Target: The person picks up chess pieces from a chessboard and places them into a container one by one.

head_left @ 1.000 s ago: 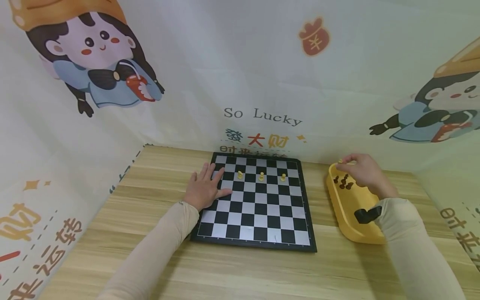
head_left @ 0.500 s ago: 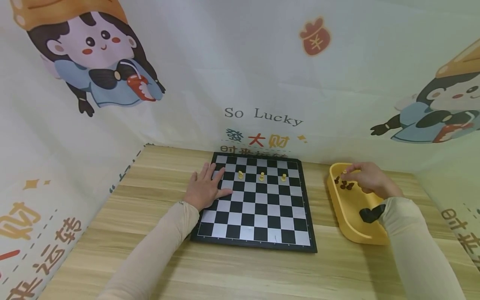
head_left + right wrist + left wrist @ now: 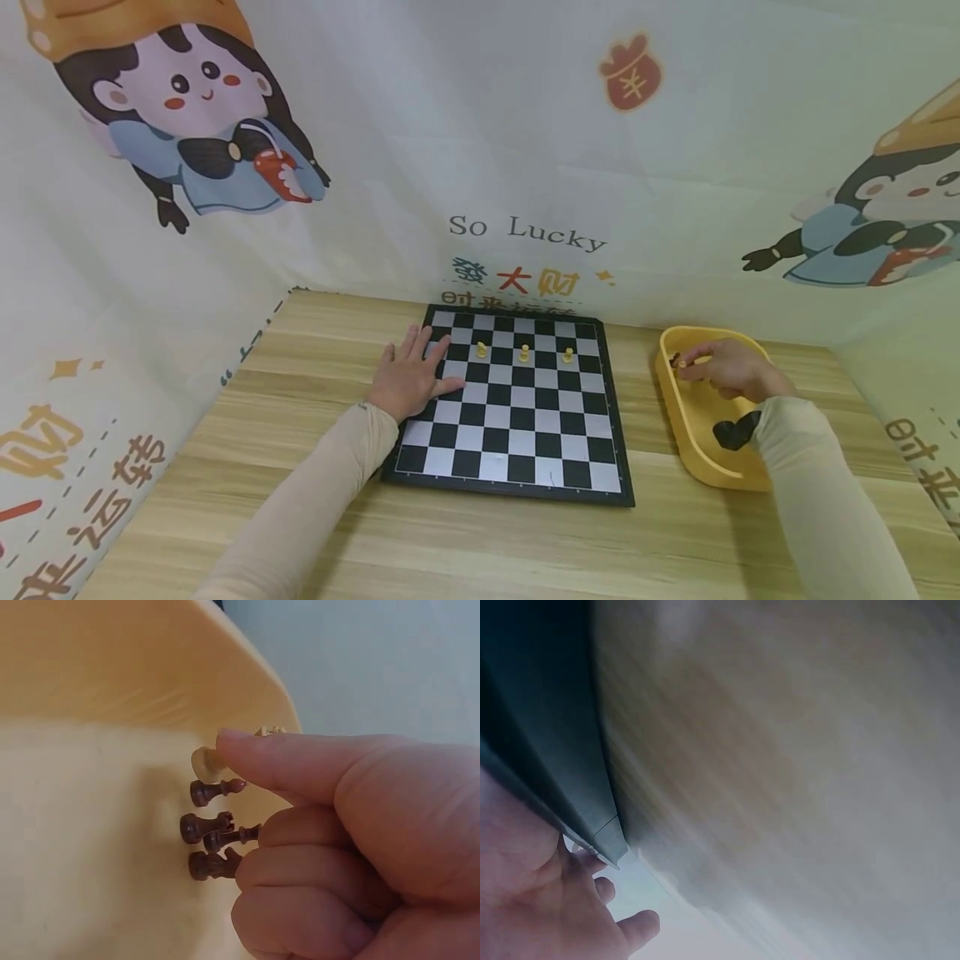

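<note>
My left hand (image 3: 408, 379) rests with spread, straight fingers over the left edge of a black-and-white chessboard (image 3: 498, 437). From below, the left wrist view shows the palm beside the board's dark side (image 3: 555, 712). Inside a yellow tray (image 3: 678, 425), my right hand (image 3: 731, 371) pinches a light chess piece (image 3: 206, 763) between thumb and fingers. Its notched top peeks out above the thumb, and its middle is covered. Dark pieces stand right beside it, among them a bishop (image 3: 214, 792) and a knight (image 3: 214, 865).
Three light chess pieces stand in a row on the board: a knight (image 3: 481, 350) on the left, one piece (image 3: 524, 353) in the middle and another (image 3: 568, 355) on the right. Wooden tabletop (image 3: 465, 542) surrounds board and tray. A printed cloth (image 3: 420, 167) hangs behind.
My right hand has come down from the tray's far rim into the tray, bringing the light chess piece close to the dark ones. The left hand stays in place.
</note>
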Tool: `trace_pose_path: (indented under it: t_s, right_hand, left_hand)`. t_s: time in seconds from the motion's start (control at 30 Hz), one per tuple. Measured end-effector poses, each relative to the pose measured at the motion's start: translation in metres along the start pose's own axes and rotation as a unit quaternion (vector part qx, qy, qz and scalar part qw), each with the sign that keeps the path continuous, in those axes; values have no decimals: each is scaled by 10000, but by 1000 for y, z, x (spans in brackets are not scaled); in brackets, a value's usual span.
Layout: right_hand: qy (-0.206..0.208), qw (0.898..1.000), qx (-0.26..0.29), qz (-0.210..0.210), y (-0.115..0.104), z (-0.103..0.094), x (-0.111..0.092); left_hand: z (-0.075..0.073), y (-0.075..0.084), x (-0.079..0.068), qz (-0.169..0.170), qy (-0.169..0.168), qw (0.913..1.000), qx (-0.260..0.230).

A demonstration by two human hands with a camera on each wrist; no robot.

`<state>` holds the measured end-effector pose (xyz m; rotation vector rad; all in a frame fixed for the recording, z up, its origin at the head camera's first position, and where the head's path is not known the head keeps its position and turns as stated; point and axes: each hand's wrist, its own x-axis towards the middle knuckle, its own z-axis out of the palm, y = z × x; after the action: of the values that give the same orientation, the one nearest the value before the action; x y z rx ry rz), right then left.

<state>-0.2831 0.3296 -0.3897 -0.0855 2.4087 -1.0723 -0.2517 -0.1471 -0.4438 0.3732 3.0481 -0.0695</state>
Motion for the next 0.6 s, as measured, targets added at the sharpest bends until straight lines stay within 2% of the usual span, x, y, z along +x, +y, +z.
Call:
trace_pose_path:
  t_s: [0.6]
  right_hand:
    - [2, 9998, 13, 200, 5, 5, 0]
  left_hand:
    - [1, 0, 0, 15, 64, 10000, -18]
